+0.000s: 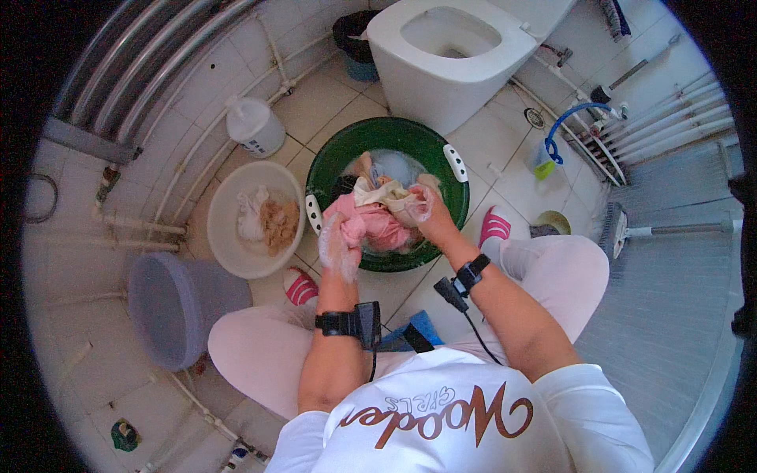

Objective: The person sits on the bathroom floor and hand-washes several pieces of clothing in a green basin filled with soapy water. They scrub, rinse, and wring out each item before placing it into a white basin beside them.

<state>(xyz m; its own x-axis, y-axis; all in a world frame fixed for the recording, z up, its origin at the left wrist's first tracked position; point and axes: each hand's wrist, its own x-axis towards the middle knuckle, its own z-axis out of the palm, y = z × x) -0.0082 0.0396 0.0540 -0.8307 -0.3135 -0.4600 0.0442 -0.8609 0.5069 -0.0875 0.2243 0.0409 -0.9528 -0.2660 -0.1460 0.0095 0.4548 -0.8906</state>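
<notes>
A green basin (331, 162) with white handles stands on the floor between my feet, holding sudsy water and wet laundry. Bunched pink cloth (374, 227) lies at its near side, with a cream cloth (386, 195) over its far edge. My left hand (339, 251), wet with suds, grips the pink cloth at the basin's left. Across from it, my right hand (430, 213) is closed on the cream cloth, with foam on the fingers. Darker and tan pieces lie farther back in the water; the cloths' exact shapes cannot be made out.
Left of the basin are a white tub (256, 264) with white and tan cloths, a white jug (255, 126) and a lavender bucket (169, 311). A toilet (426, 87) stands behind. A brush (619, 229) leans at the right, near a blue hose (564, 118).
</notes>
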